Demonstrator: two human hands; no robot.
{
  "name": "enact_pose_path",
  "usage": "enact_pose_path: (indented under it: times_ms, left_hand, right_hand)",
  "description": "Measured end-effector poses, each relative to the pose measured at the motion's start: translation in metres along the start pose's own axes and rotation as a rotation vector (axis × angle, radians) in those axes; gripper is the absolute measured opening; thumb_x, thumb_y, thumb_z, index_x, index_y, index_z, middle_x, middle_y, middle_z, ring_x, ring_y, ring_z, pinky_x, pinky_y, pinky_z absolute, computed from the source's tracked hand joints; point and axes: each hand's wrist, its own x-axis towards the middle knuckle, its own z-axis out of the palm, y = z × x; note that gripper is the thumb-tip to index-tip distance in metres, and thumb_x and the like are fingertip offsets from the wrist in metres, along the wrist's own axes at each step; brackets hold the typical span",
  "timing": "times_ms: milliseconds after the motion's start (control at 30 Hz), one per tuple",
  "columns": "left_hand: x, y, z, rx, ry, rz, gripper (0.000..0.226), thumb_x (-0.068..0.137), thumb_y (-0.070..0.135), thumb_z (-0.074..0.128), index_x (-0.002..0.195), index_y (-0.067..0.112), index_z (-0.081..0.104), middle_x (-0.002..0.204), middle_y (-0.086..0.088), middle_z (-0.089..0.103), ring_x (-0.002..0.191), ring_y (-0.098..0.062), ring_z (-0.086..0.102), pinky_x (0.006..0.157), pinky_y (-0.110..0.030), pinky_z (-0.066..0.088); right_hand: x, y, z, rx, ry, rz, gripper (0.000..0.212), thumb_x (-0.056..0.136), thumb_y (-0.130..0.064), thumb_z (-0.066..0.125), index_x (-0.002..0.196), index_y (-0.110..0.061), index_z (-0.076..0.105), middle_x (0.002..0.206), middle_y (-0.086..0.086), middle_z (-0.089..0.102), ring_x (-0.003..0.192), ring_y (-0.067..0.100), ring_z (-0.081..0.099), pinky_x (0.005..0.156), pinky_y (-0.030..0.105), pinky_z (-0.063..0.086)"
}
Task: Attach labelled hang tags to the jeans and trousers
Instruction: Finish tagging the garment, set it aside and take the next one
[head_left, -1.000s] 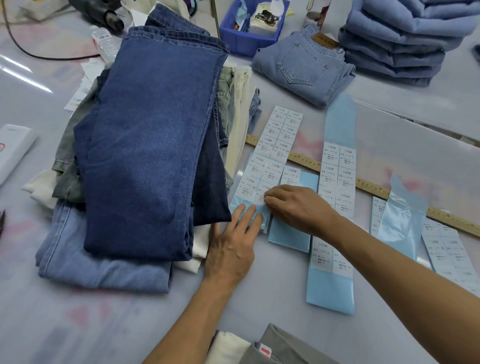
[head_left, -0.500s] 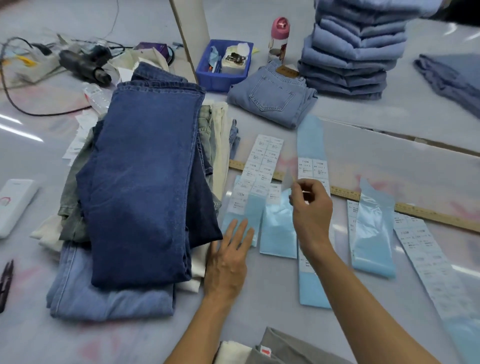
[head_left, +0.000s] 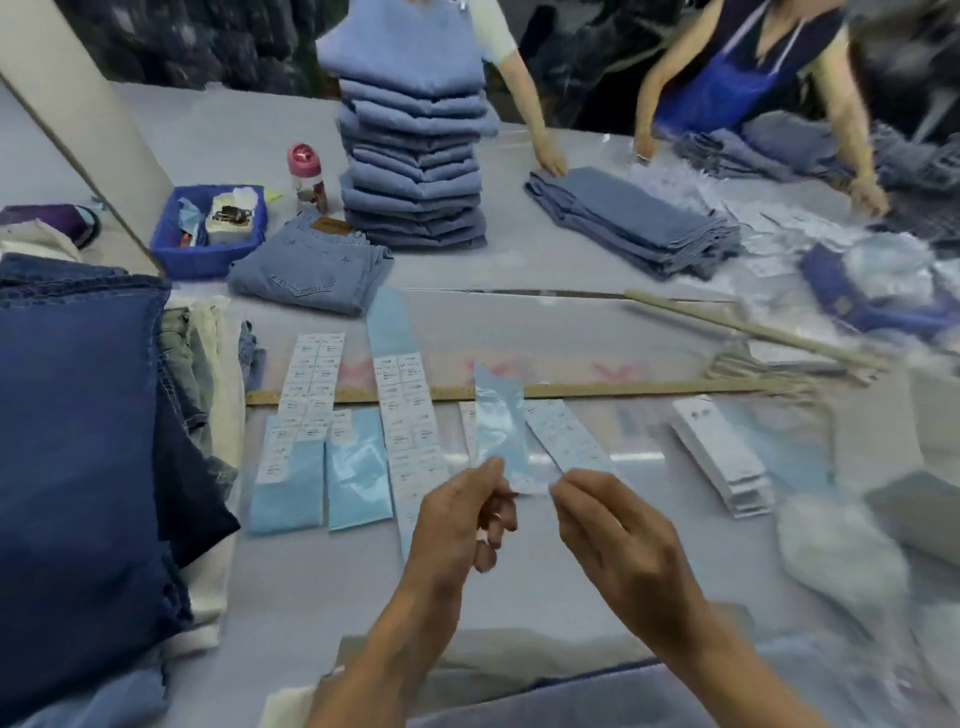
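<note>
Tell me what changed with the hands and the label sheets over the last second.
The left hand lifted off the label sheets beside the dark jeans. The right hand rose too. Both now pinch one small label between them above the table. The sheets, the ruler and the jeans pile stayed put.

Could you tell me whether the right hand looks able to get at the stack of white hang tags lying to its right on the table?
Probably yes: nothing stands between the right hand and the white hang tags. But it is pinching a small label together with the left hand, so that would need releasing first.
</note>
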Motion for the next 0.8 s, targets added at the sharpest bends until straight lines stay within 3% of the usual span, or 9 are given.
enact_pose_path:
  times_ms: [133,233,333,400,500,667,733,800]
  left_hand:
    - [-0.009,-0.009,0.033,0.1,-0.033,-0.017,0.02,0.094,0.023,0.067,0.077,0.014,0.07,0.064,-0.005,0.063,0.051,-0.011,0.041,0.045,-0.021,0.031]
    - [-0.017,-0.022,0.05,0.139,-0.049,0.025,0.017,0.093,0.019,0.069,0.076,0.016,0.072,0.065,-0.004,0.065,0.052,-0.009,0.043,0.045,-0.017,0.035]
    - [-0.025,-0.031,0.067,0.15,-0.057,0.141,0.016,0.095,0.022,0.069,0.079,0.02,0.071,0.068,-0.001,0.065,0.055,-0.006,0.045,0.049,-0.017,0.039]
    - [-0.031,-0.035,0.079,0.217,-0.082,0.268,0.013,0.095,0.031,0.068,0.083,0.026,0.069,0.075,0.003,0.069,0.061,-0.002,0.053,0.057,-0.019,0.046]
    - [-0.037,-0.041,0.096,0.35,-0.173,0.392,0.011,0.094,0.042,0.067,0.086,0.035,0.067,0.085,0.009,0.072,0.078,-0.007,0.063,0.065,-0.026,0.055]
    - [-0.037,-0.046,0.118,0.403,-0.25,0.404,0.014,0.094,0.04,0.067,0.085,0.029,0.067,0.084,0.01,0.072,0.081,-0.015,0.064,0.066,-0.032,0.056]
    - [-0.033,-0.052,0.126,0.407,-0.216,0.387,0.015,0.092,0.04,0.066,0.087,0.027,0.069,0.085,0.011,0.074,0.083,-0.013,0.066,0.066,-0.031,0.057]
    - [-0.021,-0.059,0.136,0.348,-0.109,0.331,0.01,0.092,0.037,0.067,0.093,0.027,0.069,0.087,0.008,0.074,0.081,-0.006,0.066,0.063,-0.022,0.054]
  right_hand:
    - [-0.033,0.012,-0.038,-0.075,-0.049,-0.044,0.011,0.091,0.001,0.07,0.102,0.002,0.072,0.109,0.015,0.065,0.095,0.027,0.066,0.077,0.035,0.057]
    - [-0.052,0.012,-0.056,-0.012,-0.035,0.055,0.01,0.094,-0.004,0.069,0.102,0.001,0.073,0.109,0.014,0.067,0.096,0.026,0.067,0.077,0.037,0.058]
    - [-0.064,0.002,-0.07,0.216,0.132,0.415,0.015,0.094,-0.011,0.067,0.109,-0.008,0.071,0.107,-0.001,0.069,0.095,0.014,0.07,0.079,0.033,0.059]
    - [-0.067,-0.006,-0.08,0.412,0.237,0.754,0.014,0.096,-0.02,0.067,0.109,-0.025,0.068,0.099,-0.011,0.07,0.091,0.013,0.07,0.078,0.033,0.059]
    - [-0.07,-0.008,-0.091,0.627,0.239,1.067,0.01,0.09,-0.034,0.07,0.099,-0.03,0.069,0.094,-0.006,0.073,0.093,0.016,0.069,0.079,0.042,0.06]
    - [-0.077,0.001,-0.107,0.616,0.226,1.067,0.006,0.093,-0.018,0.071,0.087,-0.02,0.07,0.087,0.001,0.072,0.088,0.018,0.07,0.077,0.035,0.061]
    - [-0.084,0.007,-0.111,0.603,0.249,1.065,0.009,0.092,-0.015,0.071,0.085,-0.019,0.069,0.086,0.002,0.07,0.09,0.019,0.07,0.076,0.03,0.06]
    - [-0.092,0.017,-0.114,0.587,0.347,1.123,0.01,0.092,-0.016,0.071,0.083,-0.022,0.069,0.084,-0.001,0.07,0.085,0.014,0.07,0.072,0.022,0.056]
